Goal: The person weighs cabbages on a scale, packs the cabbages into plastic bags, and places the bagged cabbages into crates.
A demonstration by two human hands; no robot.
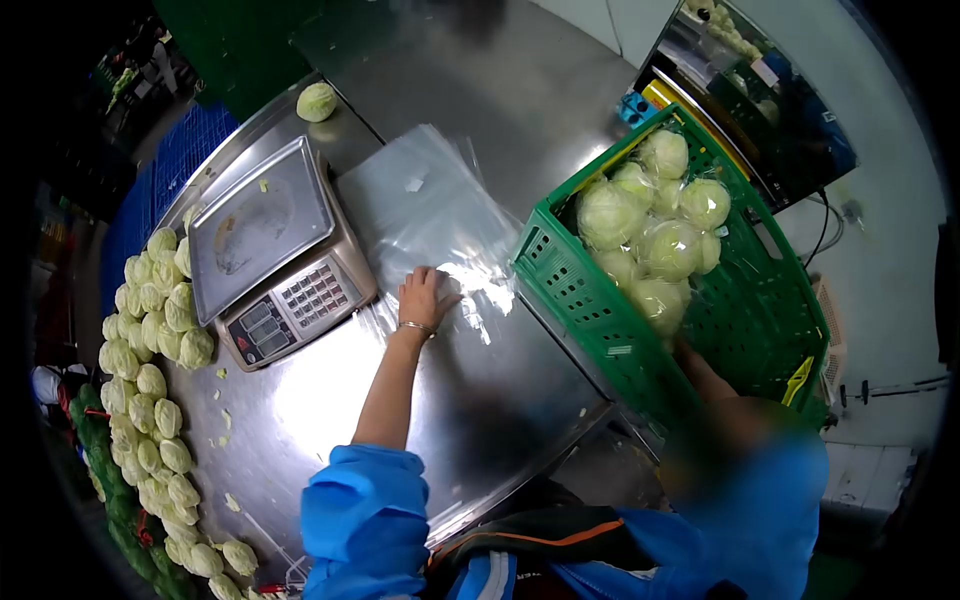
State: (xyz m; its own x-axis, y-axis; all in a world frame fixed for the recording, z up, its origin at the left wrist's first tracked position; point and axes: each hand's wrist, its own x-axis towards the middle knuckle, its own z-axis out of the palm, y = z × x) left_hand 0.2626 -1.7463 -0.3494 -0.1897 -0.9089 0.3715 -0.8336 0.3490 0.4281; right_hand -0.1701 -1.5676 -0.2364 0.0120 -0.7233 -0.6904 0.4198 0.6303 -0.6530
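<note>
The clear plastic bags (425, 190) are lying flat just right of the scale (300, 300), in a stack I can't count, and the left grip (422, 298) is resting on their near end, fingers loosely open. Farther right of the scale, the right grip (700, 372) is reaching into one green crate (590, 305), beside roughly eight wrapped cabbages (670, 250); its closure I can't tell. One loose cabbage (317, 102) is sitting beyond the scale; dozens are crowding its left.
</note>
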